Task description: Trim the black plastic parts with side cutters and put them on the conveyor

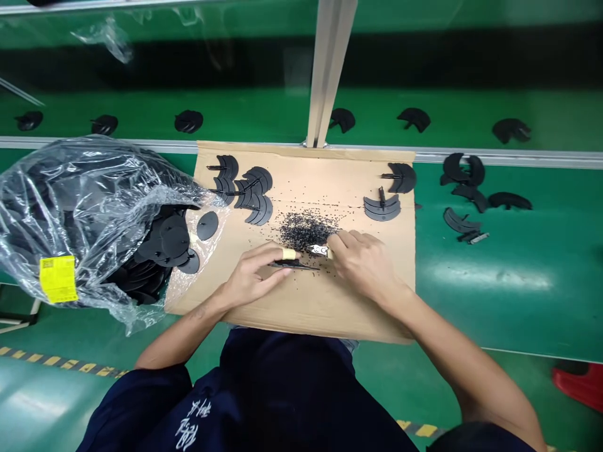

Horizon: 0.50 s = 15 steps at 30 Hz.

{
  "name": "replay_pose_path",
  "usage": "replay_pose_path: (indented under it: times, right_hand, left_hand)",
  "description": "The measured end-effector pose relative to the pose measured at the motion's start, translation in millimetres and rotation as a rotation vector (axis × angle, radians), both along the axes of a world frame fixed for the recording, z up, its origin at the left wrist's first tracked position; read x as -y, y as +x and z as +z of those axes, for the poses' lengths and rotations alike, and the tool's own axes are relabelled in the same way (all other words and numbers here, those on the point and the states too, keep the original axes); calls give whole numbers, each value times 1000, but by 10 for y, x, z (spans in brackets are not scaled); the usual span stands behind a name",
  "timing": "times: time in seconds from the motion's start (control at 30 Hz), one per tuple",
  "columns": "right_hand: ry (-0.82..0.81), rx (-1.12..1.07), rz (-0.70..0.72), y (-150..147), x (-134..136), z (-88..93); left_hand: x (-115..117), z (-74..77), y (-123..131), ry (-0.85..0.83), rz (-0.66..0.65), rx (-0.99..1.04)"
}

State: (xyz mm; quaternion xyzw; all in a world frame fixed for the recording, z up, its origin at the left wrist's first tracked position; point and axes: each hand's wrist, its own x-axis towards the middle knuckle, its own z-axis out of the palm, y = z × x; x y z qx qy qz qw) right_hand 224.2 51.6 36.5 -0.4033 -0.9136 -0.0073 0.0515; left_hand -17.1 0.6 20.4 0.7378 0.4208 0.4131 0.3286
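My left hand [257, 273] pinches a thin black plastic part [296, 265], which is seen nearly edge-on; a pale yellow wrap covers one fingertip. Closed around the handles of a pair of nippers [320, 250] is my right hand [360, 260]. The metal jaws point left and lie just above the black part; whether they touch it I cannot tell. Directly behind both hands a heap of tiny black clippings [306, 229] spreads over the cardboard sheet [301, 307].
A clear plastic bag [94, 207] of black discs stands on the left, its mouth open toward the cardboard. Curved black parts [254, 210] lie at the sheet's upper left, with others [464, 169] on the green table to the right. A metal post [330, 75] rises behind the sheet.
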Motion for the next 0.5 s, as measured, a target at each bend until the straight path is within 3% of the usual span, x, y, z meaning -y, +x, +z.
replay_pose_path:
  times: [0.13, 0.33, 0.43, 0.5]
  right_hand:
    - [25, 47, 35, -32, 20, 87]
    - [46, 95, -15, 30, 55, 128]
    - [-47, 3, -82, 83, 27, 110]
    - [-202, -162, -116, 102, 1, 92]
  left_hand:
    - [-34, -24, 64, 47, -44, -112]
    - [-39, -57, 52, 47, 23, -102]
    - [-55, -54, 65, -20, 50, -55]
    - [-91, -72, 100, -79, 89, -15]
